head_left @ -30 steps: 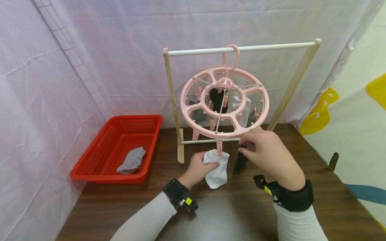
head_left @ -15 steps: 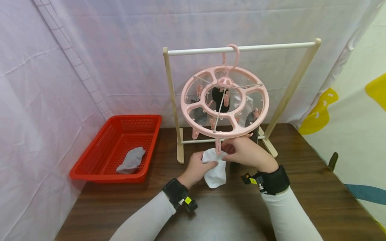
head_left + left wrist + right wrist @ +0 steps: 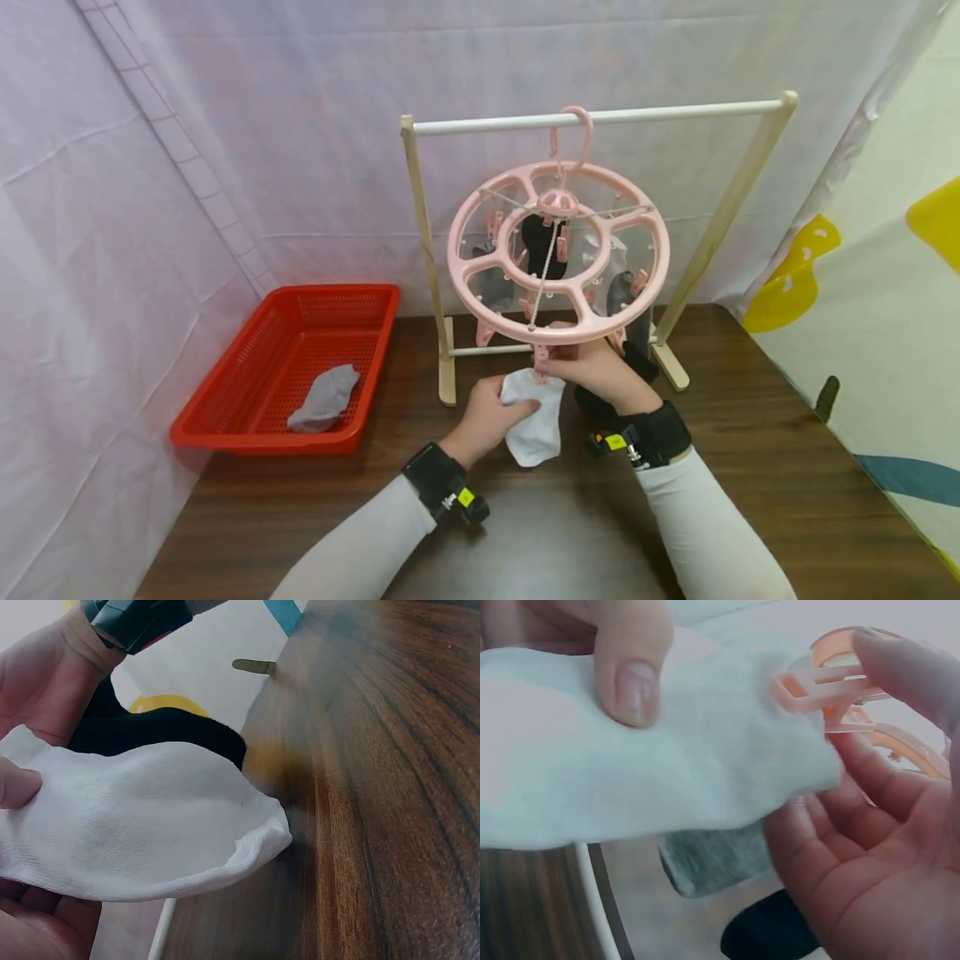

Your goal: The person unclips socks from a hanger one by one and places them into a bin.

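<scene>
My left hand [image 3: 489, 421] pinches a white sock [image 3: 542, 433] between thumb and fingers. The sock's top edge is at a pink clothes peg [image 3: 541, 362], which hangs from the front of a round pink drying hanger [image 3: 558, 337]. My right hand [image 3: 603, 373] holds this peg, thumb on its upper end and fingers behind it. Seen from the right wrist, the peg's tip [image 3: 799, 691] overlaps the sock's edge. In the left wrist view the sock [image 3: 150, 817] stretches out from the left thumb, its toe over the table.
Left on the table stands a red basket [image 3: 262, 442] with a grey sock [image 3: 327, 400] inside. The hanger hooks over a white bar [image 3: 690, 112] on a wooden stand. A black sock [image 3: 536, 246], a grey sock [image 3: 495, 290] and other socks hang from it.
My right hand has moved left from the hanger's right rim to the white sock's edge, then up onto the peg. My left hand keeps its hold on the sock, nearly still.
</scene>
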Demonstrator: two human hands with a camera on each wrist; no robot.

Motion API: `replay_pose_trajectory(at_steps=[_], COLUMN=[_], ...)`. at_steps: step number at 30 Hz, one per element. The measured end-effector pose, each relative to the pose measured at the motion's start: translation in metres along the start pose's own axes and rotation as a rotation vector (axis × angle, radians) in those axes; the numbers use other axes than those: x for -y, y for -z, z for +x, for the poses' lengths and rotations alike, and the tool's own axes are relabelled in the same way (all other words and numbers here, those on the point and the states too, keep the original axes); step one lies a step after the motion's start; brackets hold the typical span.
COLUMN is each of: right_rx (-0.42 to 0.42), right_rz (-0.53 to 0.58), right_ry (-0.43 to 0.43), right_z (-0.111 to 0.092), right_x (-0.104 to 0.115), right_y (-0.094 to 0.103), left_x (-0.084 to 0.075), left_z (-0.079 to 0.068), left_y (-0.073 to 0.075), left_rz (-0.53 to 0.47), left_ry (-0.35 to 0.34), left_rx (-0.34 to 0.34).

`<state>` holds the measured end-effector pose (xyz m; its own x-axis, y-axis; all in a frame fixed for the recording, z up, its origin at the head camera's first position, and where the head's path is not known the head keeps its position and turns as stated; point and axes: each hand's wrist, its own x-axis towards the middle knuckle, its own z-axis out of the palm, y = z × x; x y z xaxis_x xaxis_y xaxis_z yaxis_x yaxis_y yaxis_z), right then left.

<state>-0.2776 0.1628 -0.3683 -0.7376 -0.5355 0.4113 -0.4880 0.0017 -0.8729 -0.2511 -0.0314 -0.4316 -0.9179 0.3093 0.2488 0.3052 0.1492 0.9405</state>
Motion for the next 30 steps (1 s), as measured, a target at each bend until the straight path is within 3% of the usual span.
replay_pose_trajectory(at_steps=[11,23,30], right_rx=[-0.057,-0.059,-0.056], right_rz=[0.169,0.166,0.133], right_ry=[0.056,0.095,0.082], right_z=[0.000,0.000,-0.001], right_x=[-0.005,-0.005,-0.001], right_y=[-0.006,-0.008,-0.009], left_x=[-0.001,0.001,0.033], left_z=[0.000,-0.001,0.011], left_y=[0.000,-0.001,-0.006], left_rz=[-0.006,-0.022,-0.042], left_ry=[-0.001,-0.005,0.008], left_rx=[-0.014,-0.018,-0.026])
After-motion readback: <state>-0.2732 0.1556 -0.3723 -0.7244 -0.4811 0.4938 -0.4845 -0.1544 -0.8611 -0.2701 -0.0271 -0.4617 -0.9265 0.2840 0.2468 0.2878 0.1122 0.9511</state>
